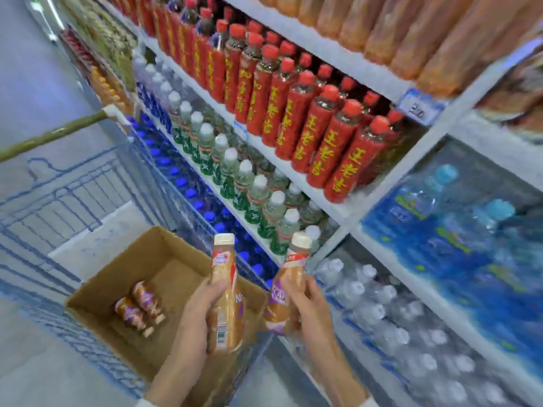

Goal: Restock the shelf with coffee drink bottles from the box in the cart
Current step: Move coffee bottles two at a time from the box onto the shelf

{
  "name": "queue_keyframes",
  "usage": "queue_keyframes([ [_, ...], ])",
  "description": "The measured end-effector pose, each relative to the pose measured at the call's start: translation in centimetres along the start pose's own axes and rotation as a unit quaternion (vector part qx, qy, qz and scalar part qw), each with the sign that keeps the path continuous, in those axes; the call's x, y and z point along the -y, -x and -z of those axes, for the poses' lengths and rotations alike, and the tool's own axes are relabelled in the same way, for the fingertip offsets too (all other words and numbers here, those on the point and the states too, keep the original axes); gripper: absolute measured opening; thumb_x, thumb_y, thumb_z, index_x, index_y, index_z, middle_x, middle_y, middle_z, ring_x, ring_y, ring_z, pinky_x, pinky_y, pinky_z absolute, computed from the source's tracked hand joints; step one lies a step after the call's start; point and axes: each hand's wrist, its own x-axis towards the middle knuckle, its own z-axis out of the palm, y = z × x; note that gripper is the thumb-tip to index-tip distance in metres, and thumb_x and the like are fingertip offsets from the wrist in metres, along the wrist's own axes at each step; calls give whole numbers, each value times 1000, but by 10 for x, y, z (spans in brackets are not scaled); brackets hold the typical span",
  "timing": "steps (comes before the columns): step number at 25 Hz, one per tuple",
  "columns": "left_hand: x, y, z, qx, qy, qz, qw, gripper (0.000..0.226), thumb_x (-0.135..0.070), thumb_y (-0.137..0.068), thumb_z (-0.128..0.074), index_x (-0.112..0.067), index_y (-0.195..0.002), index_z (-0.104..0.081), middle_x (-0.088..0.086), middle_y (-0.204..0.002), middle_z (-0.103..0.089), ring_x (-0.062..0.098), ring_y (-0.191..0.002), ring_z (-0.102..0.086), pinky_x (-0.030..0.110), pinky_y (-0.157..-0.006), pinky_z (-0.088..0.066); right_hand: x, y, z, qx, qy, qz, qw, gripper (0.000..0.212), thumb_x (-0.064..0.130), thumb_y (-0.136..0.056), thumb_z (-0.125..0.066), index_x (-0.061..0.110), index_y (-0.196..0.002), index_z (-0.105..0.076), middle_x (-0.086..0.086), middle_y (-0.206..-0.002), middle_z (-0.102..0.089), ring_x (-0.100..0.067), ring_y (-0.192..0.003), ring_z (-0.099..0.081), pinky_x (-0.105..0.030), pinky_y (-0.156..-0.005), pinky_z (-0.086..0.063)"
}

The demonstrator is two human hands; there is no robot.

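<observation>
My left hand (202, 306) grips a tan coffee drink bottle (224, 277), upright above the right side of the open cardboard box (97, 286) in the cart. In my right hand (305, 301) is a second coffee bottle (286, 283), tilted, with a purple label, held just past the box's right edge toward the shelving. Two more coffee bottles (139, 308) lie on their sides on the box floor at the left. The shelf (323, 198) rises to the right.
The blue wire cart (58, 212) surrounds the box. Red-capped red bottles (293, 113) fill one shelf level, white-capped clear bottles (235, 177) the level below, blue-capped bottles (182, 183) under that. Packs of water bottles (396, 318) sit low right. Orange bottles (411, 33) line the top.
</observation>
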Motion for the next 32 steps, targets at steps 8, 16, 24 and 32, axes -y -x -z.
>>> queue_keyframes([
  [8,74,70,-169,149,-119,6,982,53,-42,-71,-74,-7,-111,-67,20,-87,-74,33,-66,-68,38,-62,-58,40,95,181,-119,-45,87,988,37,43,-76,-82,26,-107,-71,3,-101,-77,-13,-85,-75,-34,-74,-60],
  [16,172,169,-312,251,-168,20,953,76,-45,-64,-79,8,-116,-63,24,-85,-72,33,-57,-68,35,-52,-57,52,217,340,-195,-96,134,967,24,41,-80,-80,28,-100,-75,1,-94,-76,-16,-81,-74,-26,-55,-56],
  [24,221,228,-407,363,-211,8,908,48,-46,-59,-83,-14,-95,-75,24,-91,-74,33,-68,-69,44,-70,-57,66,275,432,-294,-135,182,929,23,36,-76,-83,22,-92,-77,-8,-87,-75,-15,-72,-70,-25,-55,-55],
  [32,191,242,-532,476,-216,-131,842,11,-30,-84,-72,-29,-94,-74,-3,-97,-76,17,-94,-69,34,-85,-54,160,289,496,-375,-79,283,879,27,36,-81,-81,21,-101,-73,-2,-90,-77,-10,-74,-74,-17,-54,-53],
])
